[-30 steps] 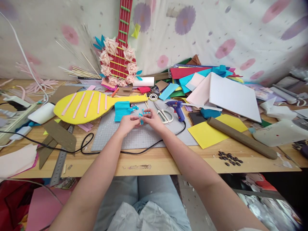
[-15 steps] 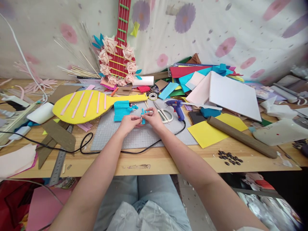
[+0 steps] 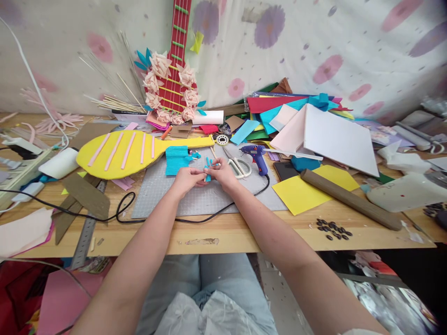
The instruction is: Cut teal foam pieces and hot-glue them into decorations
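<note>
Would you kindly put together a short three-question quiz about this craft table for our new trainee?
1. True or false: both hands, the left hand and the right hand, pinch the small blue foam piece together.
2. Which lies right of the scissors? A) ruler B) blue glue gun C) yellow paddle shape
3. Fill in: the hands work above the grey ____ mat.

Key: 1 true; 2 B; 3 cutting.
</note>
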Motion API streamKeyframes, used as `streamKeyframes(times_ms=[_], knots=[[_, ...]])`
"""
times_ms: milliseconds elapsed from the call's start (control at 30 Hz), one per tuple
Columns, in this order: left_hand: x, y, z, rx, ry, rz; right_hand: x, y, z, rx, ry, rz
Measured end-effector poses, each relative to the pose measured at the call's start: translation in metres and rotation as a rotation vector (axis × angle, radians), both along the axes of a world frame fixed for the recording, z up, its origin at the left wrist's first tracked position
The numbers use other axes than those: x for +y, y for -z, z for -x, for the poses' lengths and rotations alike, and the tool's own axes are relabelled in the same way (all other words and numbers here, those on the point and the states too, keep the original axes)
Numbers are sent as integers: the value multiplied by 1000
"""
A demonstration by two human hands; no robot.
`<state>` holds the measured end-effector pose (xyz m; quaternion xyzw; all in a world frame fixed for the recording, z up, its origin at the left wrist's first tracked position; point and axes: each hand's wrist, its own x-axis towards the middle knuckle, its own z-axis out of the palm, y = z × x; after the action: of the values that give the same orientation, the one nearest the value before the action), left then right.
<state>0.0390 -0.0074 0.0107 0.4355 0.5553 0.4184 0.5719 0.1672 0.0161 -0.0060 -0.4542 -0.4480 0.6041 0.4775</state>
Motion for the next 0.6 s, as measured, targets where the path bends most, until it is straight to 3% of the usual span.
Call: streamKeyframes(times_ms=[367,600], knots=[[0,-1,1,-11,-5,4,1,-1,0,42,-15,12],[-1,0,2,-99,78,-35,4,0,-5,133,67,34]])
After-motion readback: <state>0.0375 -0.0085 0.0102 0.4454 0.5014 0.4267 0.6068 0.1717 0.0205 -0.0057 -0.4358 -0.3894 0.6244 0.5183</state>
